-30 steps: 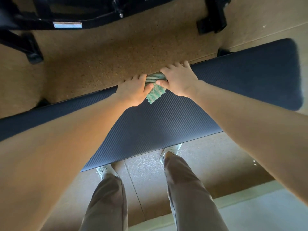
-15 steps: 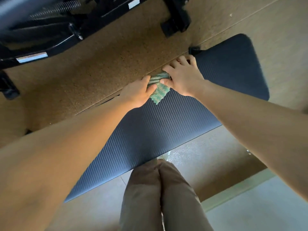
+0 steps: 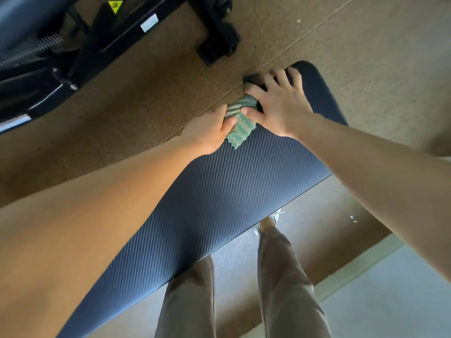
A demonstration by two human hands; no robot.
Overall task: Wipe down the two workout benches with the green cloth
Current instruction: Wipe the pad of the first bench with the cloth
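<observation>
A dark ribbed bench pad (image 3: 219, 203) runs from lower left to upper right below me. The green striped cloth (image 3: 240, 123) lies bunched on its far edge, near the right end. My left hand (image 3: 210, 130) pinches the cloth's left side between thumb and fingers. My right hand (image 3: 280, 103) presses on the cloth's right side with fingers spread over the pad's far edge. A second bench's black frame (image 3: 102, 45) stands at the upper left, with its dark pad (image 3: 22, 18) in the corner.
Brown speckled floor (image 3: 146, 106) separates the two benches. A black foot (image 3: 217, 42) of the second bench's frame sits close to my right hand. My legs in tan trousers (image 3: 280, 276) stand at the near side. A pale floor strip (image 3: 390, 301) is at the lower right.
Both hands have slid the cloth rightwards along the pad's far edge, closer to its rounded right end. My legs have shifted and the view has swung right.
</observation>
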